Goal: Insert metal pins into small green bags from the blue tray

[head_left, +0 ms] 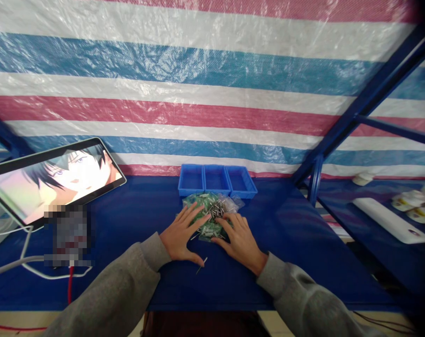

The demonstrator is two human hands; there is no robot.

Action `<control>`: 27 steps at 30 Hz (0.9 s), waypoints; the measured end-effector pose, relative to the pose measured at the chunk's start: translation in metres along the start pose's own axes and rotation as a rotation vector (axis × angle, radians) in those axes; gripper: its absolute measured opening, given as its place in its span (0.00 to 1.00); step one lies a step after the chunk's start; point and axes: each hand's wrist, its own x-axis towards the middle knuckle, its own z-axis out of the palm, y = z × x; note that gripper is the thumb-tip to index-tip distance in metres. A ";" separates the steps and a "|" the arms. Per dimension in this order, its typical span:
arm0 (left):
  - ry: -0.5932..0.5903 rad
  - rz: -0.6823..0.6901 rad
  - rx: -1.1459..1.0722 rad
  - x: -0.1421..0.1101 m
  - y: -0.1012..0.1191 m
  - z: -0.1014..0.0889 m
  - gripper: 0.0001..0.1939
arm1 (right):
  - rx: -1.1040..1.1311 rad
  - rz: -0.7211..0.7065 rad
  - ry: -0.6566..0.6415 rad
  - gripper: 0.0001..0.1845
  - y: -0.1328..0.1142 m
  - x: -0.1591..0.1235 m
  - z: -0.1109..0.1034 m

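Observation:
My left hand (182,234) is spread over the left side of a green and clear plastic bag (207,201), its fingers stretched out. On the bag's right side rests my right hand (242,241), fingers apart and slightly bent, nothing visibly gripped. Between the two hands lies a heap of small, thin metal pieces (216,209), perhaps rivets or screws; their exact kind is too small to tell. A single thin metal pin (201,265) lies on the blue table (229,290) by my left thumb. Just behind the bag stands a blue three-compartment tray (215,193).
A tablet (57,180) with a lit screen leans at the left, with a blurred-out object (71,234) and white cables (24,248) before it. To the right are a blue metal frame (335,135) and a long white object (390,220). Striped sheeting (212,112) hangs behind.

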 end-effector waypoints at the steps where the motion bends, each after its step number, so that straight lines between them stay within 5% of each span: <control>1: -0.007 0.016 0.000 0.000 0.003 0.000 0.58 | -0.011 0.013 0.008 0.27 0.000 0.000 0.000; 16: 0.075 -0.072 0.125 0.011 0.005 0.009 0.42 | -0.040 0.057 0.073 0.38 0.014 0.007 0.008; 27: 0.045 -0.050 0.124 0.018 -0.002 0.013 0.40 | -0.092 0.067 -0.042 0.38 0.024 0.004 0.018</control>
